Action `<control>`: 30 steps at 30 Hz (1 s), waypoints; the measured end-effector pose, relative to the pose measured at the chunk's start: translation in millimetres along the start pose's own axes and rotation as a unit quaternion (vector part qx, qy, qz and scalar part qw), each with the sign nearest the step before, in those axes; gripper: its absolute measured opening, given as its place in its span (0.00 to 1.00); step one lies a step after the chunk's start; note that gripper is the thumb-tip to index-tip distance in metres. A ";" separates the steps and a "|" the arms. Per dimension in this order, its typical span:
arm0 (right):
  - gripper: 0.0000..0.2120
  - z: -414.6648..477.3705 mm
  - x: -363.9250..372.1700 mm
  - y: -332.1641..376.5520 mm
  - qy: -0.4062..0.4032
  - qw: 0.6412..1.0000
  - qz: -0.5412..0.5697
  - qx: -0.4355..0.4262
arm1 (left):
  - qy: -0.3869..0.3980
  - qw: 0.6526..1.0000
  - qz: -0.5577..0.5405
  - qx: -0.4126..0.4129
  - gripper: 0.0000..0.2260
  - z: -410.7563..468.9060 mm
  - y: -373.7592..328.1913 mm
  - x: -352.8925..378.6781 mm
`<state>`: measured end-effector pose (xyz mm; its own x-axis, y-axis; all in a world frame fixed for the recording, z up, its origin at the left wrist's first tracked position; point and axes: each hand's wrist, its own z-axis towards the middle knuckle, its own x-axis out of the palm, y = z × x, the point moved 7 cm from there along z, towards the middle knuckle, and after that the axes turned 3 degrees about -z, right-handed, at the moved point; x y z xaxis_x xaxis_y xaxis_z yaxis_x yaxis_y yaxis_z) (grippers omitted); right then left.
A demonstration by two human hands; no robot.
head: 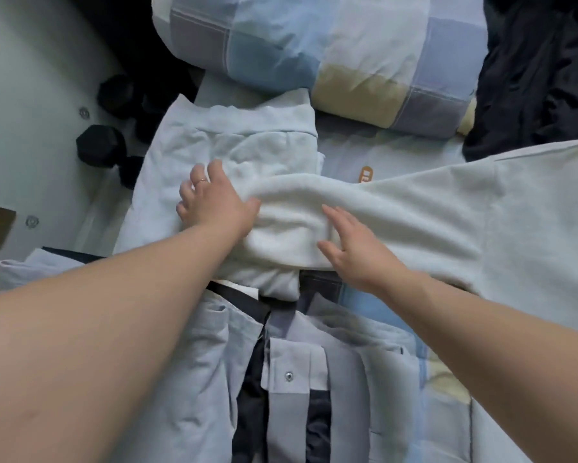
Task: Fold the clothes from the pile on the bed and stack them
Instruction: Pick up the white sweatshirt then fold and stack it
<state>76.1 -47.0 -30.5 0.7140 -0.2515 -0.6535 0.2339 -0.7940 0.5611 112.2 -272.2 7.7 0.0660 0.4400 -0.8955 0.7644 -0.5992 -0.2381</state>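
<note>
**Head view.** A cream garment (414, 208), soft and fleecy, lies on the bed (411, 152) on the near side of the pillow (314, 45). Its long axis runs left to right, roughly parallel to the pillow's near edge. The broad part, with a visible seam, spreads below the pillow's right end. A narrower rolled band reaches leftward to below the pillow's left end.

The band lies across a pale garment (247, 145), blue-grey, flat and lightly creased, whose ribbed hem points toward the pillow. Whether the two are one piece cannot be told.

**Left hand** (214, 202): grip fully open, fingers spread and straight, palm down on the pale garment, thumb touching the band's left end. A ring (200, 181) shows on one finger.

**Right hand** (351, 248): grip likewise open, fingers straight and together, laid flat on the band's near edge, holding nothing.

Farther from the pillow than the hands, grey-blue shirts (347, 396) lie overlapping, one showing a metal snap (288, 375). Beside the pillow's right end lies a dark garment (531, 78). Left of the pillow, off the bed, stand black dumbbells (100, 145).
</note>
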 end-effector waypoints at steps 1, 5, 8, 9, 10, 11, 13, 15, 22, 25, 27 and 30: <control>0.30 11.6 1.3 13.5 0.001 1.000 0.012 -0.005 | 0.015 0.999 -0.027 -0.034 0.42 5.2 13.3 1.0; 0.26 36.2 8.7 42.8 0.032 0.999 0.040 0.007 | 0.037 0.992 -0.080 -0.089 0.46 15.3 42.0 3.2; 0.24 34.6 5.0 42.0 0.048 0.995 0.071 0.043 | 0.081 0.981 -0.153 -0.091 0.41 17.3 49.1 0.9; 0.23 31.8 2.2 40.4 0.048 0.993 0.097 0.056 | 0.111 0.974 -0.175 -0.091 0.37 15.1 49.3 1.2; 0.23 28.7 -0.4 39.0 0.048 0.988 0.128 0.069 | 0.133 0.968 -0.193 -0.088 0.32 12.9 48.7 0.1; 0.23 24.7 -3.7 38.2 0.048 0.982 0.160 0.082 | 0.145 0.963 -0.212 -0.083 0.26 9.7 46.8 -2.8; 0.21 15.2 -11.0 36.9 0.049 0.965 0.231 0.112 | 0.158 0.953 -0.252 -0.065 0.14 -1.1 34.7 -11.5; 0.20 0.6 -21.5 36.1 0.053 0.935 0.320 0.143 | 0.178 0.940 -0.288 -0.045 0.09 -18.9 12.1 -19.6; 0.27 -78.8 -95.0 -3.9 0.054 0.818 0.555 0.142 | 0.280 0.880 -0.383 0.024 0.08 -117.4 -121.0 -12.1; 0.29 -131.8 -141.9 -51.8 0.048 0.777 0.614 0.128 | 0.290 0.875 -0.387 0.035 0.11 -176.6 -190.8 4.1; 0.33 -172.3 -168.7 -93.7 0.046 0.753 0.646 0.118 | 0.303 0.868 -0.393 0.036 0.17 -222.9 -238.7 20.9; 0.34 -231.6 -204.2 -157.6 0.049 0.743 0.662 0.090 | 0.287 0.849 -0.438 0.065 0.12 -289.5 -309.1 56.4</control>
<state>46.3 257.6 132.2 0.2865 -0.8429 0.4554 -0.8019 0.0492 0.5955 65.3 131.5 139.6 -0.1617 0.9864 -0.0311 0.6060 0.0743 -0.7919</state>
